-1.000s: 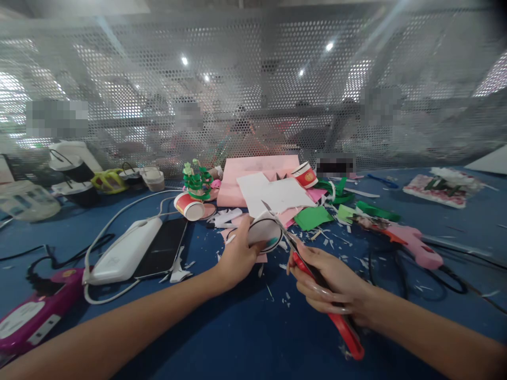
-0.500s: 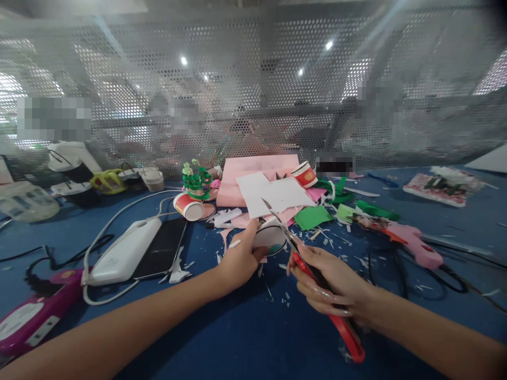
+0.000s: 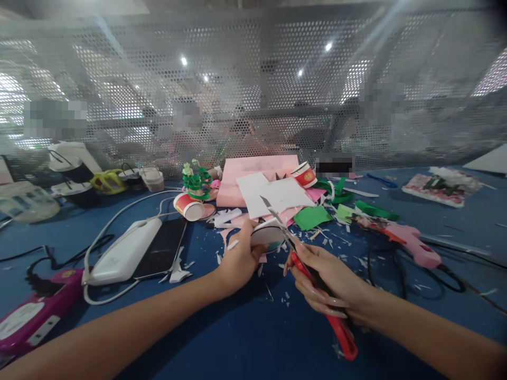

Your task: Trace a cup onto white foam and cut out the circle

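Note:
My left hand (image 3: 242, 257) grips a round piece with a pale inside and a thin dark rim (image 3: 268, 235); its kind is hard to make out. My thumb and fingers pinch its left side. My right hand (image 3: 322, 279) is wrapped round the red-handled scissors (image 3: 303, 266). Their blades point up and away to the left, across the right edge of the round piece. Whether the blades touch it I cannot tell. Just beyond lie white paper sheets (image 3: 291, 196) on a pink sheet (image 3: 233, 182).
Paper scraps litter the blue table (image 3: 253, 338). On the left are a power bank (image 3: 124, 253), a phone (image 3: 163, 248) and a purple power strip (image 3: 43, 306). A pink glue gun (image 3: 412, 243) with its cord lies right. Red paper cups (image 3: 304, 174) and a green paper plant (image 3: 196, 182) stand behind.
The scissors and my right hand have shifted slightly left. The round piece has tilted a little in my left hand, which stays in nearly the same place.

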Demonstrator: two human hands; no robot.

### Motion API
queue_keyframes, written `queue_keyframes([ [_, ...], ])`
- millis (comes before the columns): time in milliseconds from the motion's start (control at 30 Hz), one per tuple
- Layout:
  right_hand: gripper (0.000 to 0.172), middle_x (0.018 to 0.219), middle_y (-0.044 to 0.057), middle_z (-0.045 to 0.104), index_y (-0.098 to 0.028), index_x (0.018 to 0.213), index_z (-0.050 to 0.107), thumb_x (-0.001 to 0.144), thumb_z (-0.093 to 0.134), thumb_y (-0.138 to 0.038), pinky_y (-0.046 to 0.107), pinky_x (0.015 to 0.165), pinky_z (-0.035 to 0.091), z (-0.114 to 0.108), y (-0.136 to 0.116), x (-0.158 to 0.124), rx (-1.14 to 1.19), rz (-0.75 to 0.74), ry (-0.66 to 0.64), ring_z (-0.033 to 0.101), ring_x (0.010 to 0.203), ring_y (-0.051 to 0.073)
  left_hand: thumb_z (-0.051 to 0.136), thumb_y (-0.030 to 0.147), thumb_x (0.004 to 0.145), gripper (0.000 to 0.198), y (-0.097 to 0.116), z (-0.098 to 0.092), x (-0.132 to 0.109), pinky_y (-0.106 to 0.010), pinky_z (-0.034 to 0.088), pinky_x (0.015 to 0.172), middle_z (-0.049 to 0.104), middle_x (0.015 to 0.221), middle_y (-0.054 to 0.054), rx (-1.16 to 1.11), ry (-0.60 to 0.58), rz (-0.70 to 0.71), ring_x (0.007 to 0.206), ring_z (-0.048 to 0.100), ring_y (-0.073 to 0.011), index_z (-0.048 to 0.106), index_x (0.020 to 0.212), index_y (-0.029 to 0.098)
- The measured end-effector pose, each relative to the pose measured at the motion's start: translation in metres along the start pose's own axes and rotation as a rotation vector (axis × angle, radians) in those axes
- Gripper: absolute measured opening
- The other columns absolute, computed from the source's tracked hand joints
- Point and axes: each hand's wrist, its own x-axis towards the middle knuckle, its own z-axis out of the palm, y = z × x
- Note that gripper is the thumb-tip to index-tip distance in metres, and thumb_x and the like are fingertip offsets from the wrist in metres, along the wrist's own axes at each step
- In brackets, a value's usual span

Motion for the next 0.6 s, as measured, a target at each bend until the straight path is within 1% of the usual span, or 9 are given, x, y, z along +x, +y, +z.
queue_keyframes([
  [100,0.033,0.035,-0.008,0.044,-0.016,0.075,0.051,0.086,0.041,-0.045,0.013,0.018,0.028,-0.0001,0.0019,-0.001,-0.045,0.005,0.02,0.022,0.019,0.002,0.053,0.017,0.074,0.03,0.0011,-0.0022,0.0021,-0.027,0.042,0.065,0.059,0.085,-0.002,-0.061,-0.001,-0.088,0.076,0.055,-0.0162,0.043,0.102,0.021],
  [167,0.033,0.035,-0.008,0.044,-0.016,0.074,0.051,0.086,0.041,-0.045,0.013,0.018,0.028,-0.0002,0.0031,-0.0018,-0.068,0.01,0.024,0.023,0.019,0.002,0.052,0.017,0.074,0.03,0.0014,-0.003,0.0034,-0.028,0.042,0.066,0.059,0.088,-0.002,-0.085,0.0,-0.115,0.077,0.056,-0.0166,0.043,0.102,0.021],
  [267,0.033,0.036,-0.008,0.044,-0.016,0.075,0.051,0.086,0.041,-0.046,0.013,0.018,0.028,0.0008,0.0032,-0.0027,-0.059,0.014,0.026,0.022,0.019,0.002,0.053,0.014,0.072,0.028,0.0016,-0.0025,0.0043,-0.03,0.042,0.069,0.059,0.088,-0.003,-0.051,0.011,-0.074,0.08,0.055,-0.0173,0.044,0.098,0.02],
  [367,0.034,0.035,-0.008,0.044,-0.016,0.074,0.05,0.087,0.039,-0.045,0.012,0.018,0.027,0.0024,0.0014,-0.0034,-0.041,0.027,0.024,0.021,0.019,0.002,0.052,0.012,0.072,0.029,0.0014,-0.0015,0.0042,-0.03,0.042,0.07,0.059,0.087,-0.003,-0.03,0.004,-0.017,0.081,0.055,-0.0174,0.044,0.099,0.02],
  [500,0.034,0.034,-0.008,0.043,-0.015,0.074,0.051,0.088,0.039,-0.043,0.013,0.018,0.027,0.0028,0.0004,-0.0041,-0.044,0.027,0.01,0.021,0.018,0.002,0.052,0.012,0.072,0.028,0.0005,-0.0018,0.0037,-0.029,0.041,0.068,0.059,0.084,-0.003,0.0,-0.027,0.003,0.077,0.055,-0.0167,0.044,0.098,0.019],
  [600,0.034,0.036,-0.008,0.044,-0.015,0.076,0.051,0.088,0.039,-0.044,0.013,0.019,0.027,0.0015,0.0012,-0.0045,-0.029,0.015,-0.006,0.021,0.019,0.002,0.052,0.014,0.073,0.03,0.0001,-0.0025,0.0038,-0.027,0.041,0.066,0.059,0.084,-0.002,0.005,-0.044,0.011,0.075,0.054,-0.016,0.043,0.101,0.02],
])
